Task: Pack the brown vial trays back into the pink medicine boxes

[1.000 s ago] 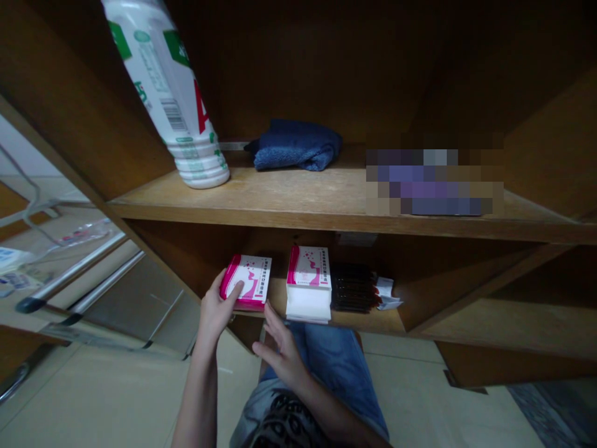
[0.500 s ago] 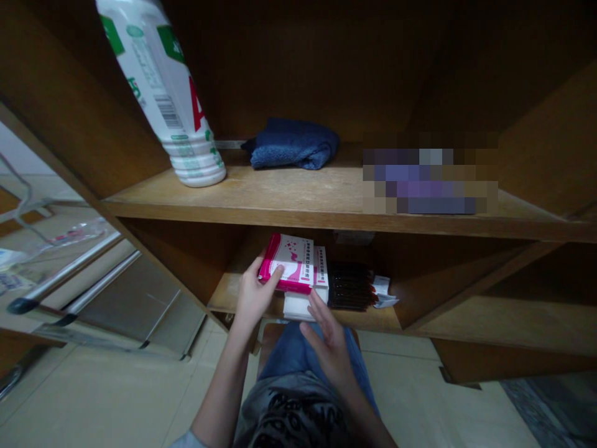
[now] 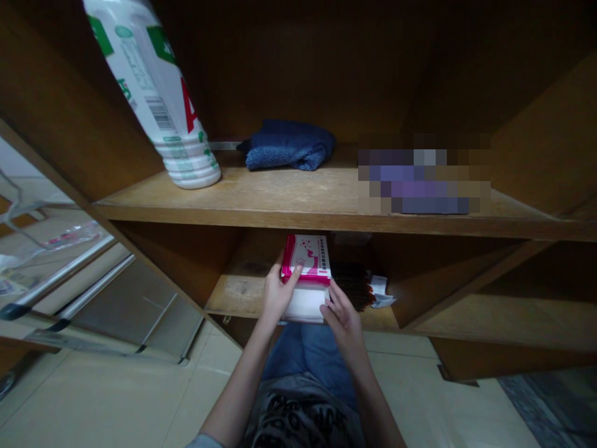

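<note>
A pink-and-white packet (image 3: 305, 258) is grasped between the left hand (image 3: 278, 295) and the right hand (image 3: 342, 317): its face is pressed by the left fingers (image 3: 295, 269), and its right side is held by the right fingers (image 3: 333, 289). It is kept over a white block (image 3: 303, 305) on the lower wooden shelf (image 3: 237, 289), just left of a dark brown bundle (image 3: 353, 286).

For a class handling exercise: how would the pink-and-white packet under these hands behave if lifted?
The pink-and-white packet probably feels light for its size: the left hand touches it with fingertips only. Its flat, square edges suggest it won't roll. Resting on the white stack, it might slide.
</note>
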`<state>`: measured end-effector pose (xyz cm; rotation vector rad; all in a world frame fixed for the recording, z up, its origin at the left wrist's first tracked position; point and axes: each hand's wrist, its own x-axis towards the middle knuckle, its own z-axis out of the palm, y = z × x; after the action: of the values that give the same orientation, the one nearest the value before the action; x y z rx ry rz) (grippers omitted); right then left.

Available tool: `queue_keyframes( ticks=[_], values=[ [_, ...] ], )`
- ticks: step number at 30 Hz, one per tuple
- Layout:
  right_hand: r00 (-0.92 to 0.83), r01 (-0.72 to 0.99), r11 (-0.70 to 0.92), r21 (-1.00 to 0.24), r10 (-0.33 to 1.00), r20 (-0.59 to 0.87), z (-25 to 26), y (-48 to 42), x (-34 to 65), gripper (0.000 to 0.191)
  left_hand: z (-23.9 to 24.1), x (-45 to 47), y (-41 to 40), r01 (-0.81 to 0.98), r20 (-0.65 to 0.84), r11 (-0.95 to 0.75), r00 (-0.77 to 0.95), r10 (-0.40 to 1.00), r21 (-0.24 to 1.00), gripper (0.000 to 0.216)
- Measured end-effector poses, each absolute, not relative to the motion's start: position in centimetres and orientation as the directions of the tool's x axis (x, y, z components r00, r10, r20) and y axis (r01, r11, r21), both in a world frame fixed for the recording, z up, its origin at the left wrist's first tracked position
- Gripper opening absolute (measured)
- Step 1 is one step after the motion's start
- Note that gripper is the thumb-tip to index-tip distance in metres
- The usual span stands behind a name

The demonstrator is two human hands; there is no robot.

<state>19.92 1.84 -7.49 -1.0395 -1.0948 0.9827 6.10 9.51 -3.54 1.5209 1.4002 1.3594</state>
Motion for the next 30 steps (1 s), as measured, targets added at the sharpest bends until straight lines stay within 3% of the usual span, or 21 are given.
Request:
queue_keyframes(
  ticks=[7, 19, 30],
  values=[
    [0.174, 0.039, 0.211, -0.977, 0.961, 0.215, -6.3, 1.9, 20.6, 0.053, -4.2, 5.5, 8.3, 0.183, 0.254, -0.236, -0.082, 0.964, 0.954, 0.044],
    [0.160, 0.125, 0.241, -0.962, 0.952, 0.260, -5.6, 2.0, 20.9, 0.045, -4.1, 5.5, 8.0, 0.068, 0.221, -0.217, -0.046, 0.974, 0.974, 0.032],
    [0.111, 0.137, 0.256, -0.957, 0.956, 0.271, -5.5, 1.8, 21.2, 0.043, -3.1, 6.4, 7.7, 0.041, 0.158, -0.155, -0.091, 0.983, 0.987, 0.050]
  ],
)
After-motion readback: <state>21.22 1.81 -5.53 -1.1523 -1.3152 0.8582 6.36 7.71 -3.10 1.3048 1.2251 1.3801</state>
